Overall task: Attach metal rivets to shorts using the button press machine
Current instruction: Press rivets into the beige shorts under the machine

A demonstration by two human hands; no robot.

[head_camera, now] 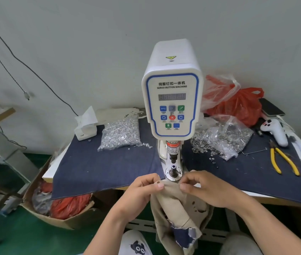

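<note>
Two hands pinch one beige shorts [175, 205] — left hand [142, 190], right hand [203, 188] — below one button press machine [171, 100].

The servo button machine [171, 89] is white with a blue-outlined panel and blue, green and red buttons. Dark blue denim cloth [105, 166] covers the table. The shorts [175, 205] are beige. Pliers [284, 161] near the right edge have yellow handles; the plastic bag [241, 107] at the back right corner is red.
</note>
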